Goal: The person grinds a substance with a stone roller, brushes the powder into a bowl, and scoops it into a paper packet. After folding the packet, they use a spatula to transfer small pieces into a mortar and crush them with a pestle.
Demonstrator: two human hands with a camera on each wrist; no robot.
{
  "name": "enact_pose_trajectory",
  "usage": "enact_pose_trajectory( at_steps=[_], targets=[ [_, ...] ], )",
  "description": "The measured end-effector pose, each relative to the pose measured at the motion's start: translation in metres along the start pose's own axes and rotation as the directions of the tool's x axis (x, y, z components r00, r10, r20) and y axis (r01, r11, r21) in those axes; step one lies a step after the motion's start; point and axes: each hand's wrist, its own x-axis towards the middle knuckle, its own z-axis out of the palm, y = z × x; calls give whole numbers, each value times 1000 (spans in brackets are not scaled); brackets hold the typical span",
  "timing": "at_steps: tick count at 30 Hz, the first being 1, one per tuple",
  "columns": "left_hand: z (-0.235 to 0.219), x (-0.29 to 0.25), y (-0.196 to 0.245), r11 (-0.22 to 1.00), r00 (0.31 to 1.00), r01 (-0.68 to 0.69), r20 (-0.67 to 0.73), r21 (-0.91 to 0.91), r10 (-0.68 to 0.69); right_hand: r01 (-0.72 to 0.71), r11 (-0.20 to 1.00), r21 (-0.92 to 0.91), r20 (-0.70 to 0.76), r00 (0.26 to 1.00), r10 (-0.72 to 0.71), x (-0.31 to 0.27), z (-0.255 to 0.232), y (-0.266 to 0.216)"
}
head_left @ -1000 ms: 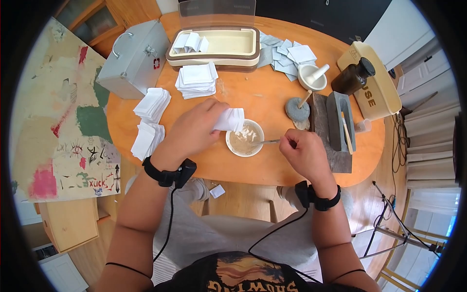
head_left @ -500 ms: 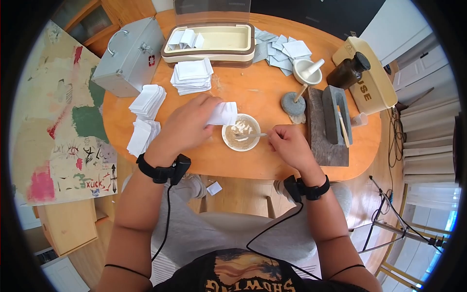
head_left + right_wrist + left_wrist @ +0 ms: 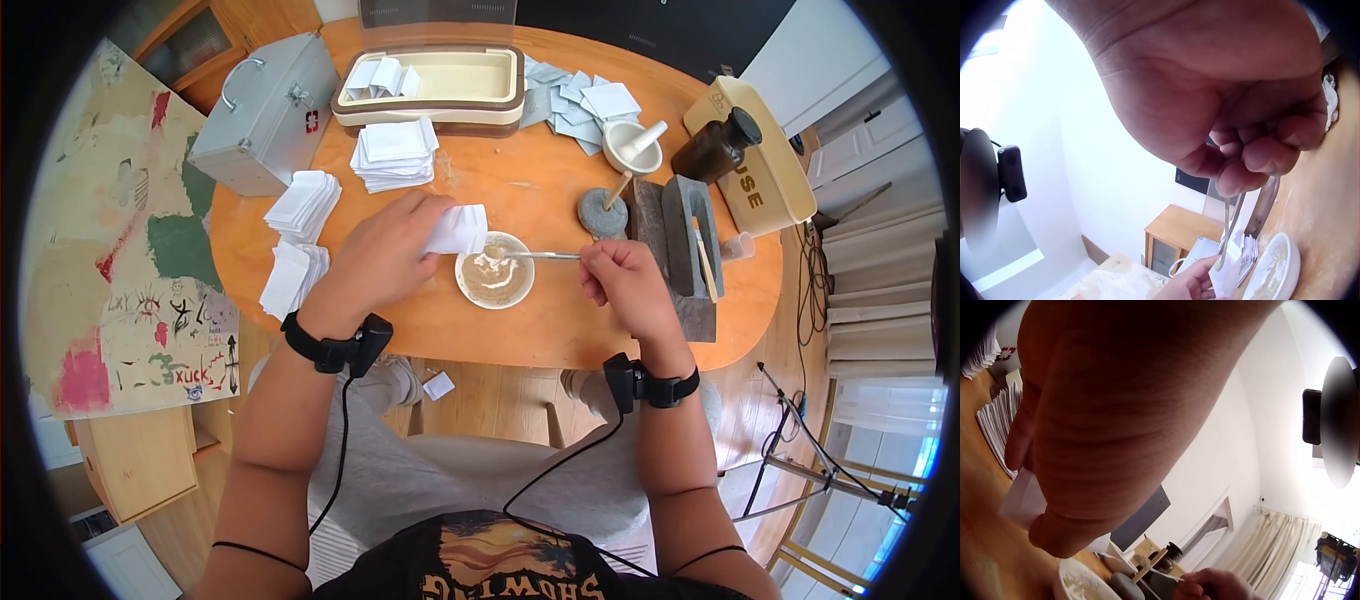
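My left hand grips a folded white paper packet, whose end lies over the left rim of a white bowl. In the bowl is a beige-brown powdery mix with a curved white streak on top. My right hand, right of the bowl, pinches the handle of a slim metal tool between thumb and fingers. The tool's far end reaches into the upper part of the bowl, close to the packet. From the right wrist view the other fingers are curled in.
Stacks of white packets and a silver case stand left. At the back are an open cream box and grey-blue papers. On the right are a mortar, a stone weight, a dark jar and a stone trough.
My right hand has moved back and forth beside the bowl, and the tool's end now lies farther up in it. The white powder has become a curved streak. My left hand keeps the packet at the rim.
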Motion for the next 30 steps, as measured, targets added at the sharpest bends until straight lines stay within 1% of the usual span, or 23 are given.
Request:
enact_pose_trajectory(
  at_steps=[1, 4, 6, 7, 8, 9, 10, 11, 12, 13, 15, 16, 18, 19, 20, 21, 22, 23, 25, 26, 27, 29, 30],
  targets=[
    [1, 1, 0, 1000, 1000, -6, 3, 0, 6, -1, 1000, 1, 0, 1000, 1, 0, -1, -3],
    [4, 3, 2, 1000, 1000, -24, -2, -5, 24, 60, 998, -4, -33, 998, -60, -1, 3, -5],
    [4, 6, 7, 999, 999, -38, -12, -10, 38, 208, 973, -102, -125, 967, -220, 0, 14, -4],
    [3, 7, 12, 998, 999, -43, -25, -49, 42, 209, 973, -101, -126, 967, -221, -2, 22, -4],
    [3, 7, 15, 995, 998, -47, -37, -87, 44, 323, 901, -291, -167, 910, -380, -5, 31, -5],
    [3, 7, 15, 995, 998, -47, -35, -87, 44, 404, 783, -473, -173, 829, -532, -7, 35, -6],
    [4, 7, 16, 992, 997, -57, -58, -115, 51, 403, 784, -472, -174, 830, -531, -8, 36, -9],
    [5, 7, 16, 988, 995, -67, -82, -143, 56, 510, 594, -622, -80, 713, -697, -9, 36, -13],
    [6, 7, 15, 988, 995, -66, -81, -143, 55, 575, 361, -734, 47, 573, -818, -10, 36, -17],
    [6, 8, 14, 985, 997, -46, -67, -166, 35, 575, 362, -734, 47, 574, -817, -10, 35, -18],
    [7, 9, 12, 981, 999, -23, -52, -191, 14, 588, 317, -744, 21, 494, -869, -11, 32, -20],
    [7, 9, 11, 979, 999, -10, -52, -202, 0, 588, 317, -744, 22, 496, -868, -13, 31, -21],
    [7, 10, 8, 976, 999, 5, -51, -216, -16, 541, 516, -664, -132, 595, -793, -19, 26, -20],
    [8, 10, 4, 974, 999, 9, -49, -227, -21, 531, 589, -610, -202, 614, -763, -20, 25, -19],
    [7, 10, 3, 971, 999, 15, -46, -238, -26, 531, 589, -609, -199, 616, -762, -23, 23, -19],
    [6, 8, 2, 971, 999, 17, -45, -240, -28, 484, 659, -575, -230, 677, -699, -27, 20, -21],
    [2, 8, 3, 949, 996, 74, -14, -305, -83, 433, 722, -540, -259, 731, -631, -28, 19, -22],
    [-1, 8, 4, 921, 991, 131, 21, -366, -133, 431, 723, -540, -261, 731, -631, -28, 19, -22],
    [-4, 8, 5, 908, 991, 125, 16, -401, -130, 419, 723, -550, -204, 772, -602, -27, 21, -21],
    [-5, 7, 5, 893, 991, 121, 9, -435, -130, 419, 724, -549, -206, 771, -602, -25, 24, -19],
    [-4, 7, 6, 893, 992, 121, 10, -433, -129, 391, 688, -612, -175, 781, -600, -22, 27, -15],
    [-3, 6, 6, 884, 997, 43, -32, -465, -65, 345, 620, -704, -129, 797, -590, -17, 33, -9],
    [-2, 6, 7, 884, 997, 43, -32, -465, -65, 346, 620, -704, -129, 797, -591, -15, 36, -6]
  ],
)
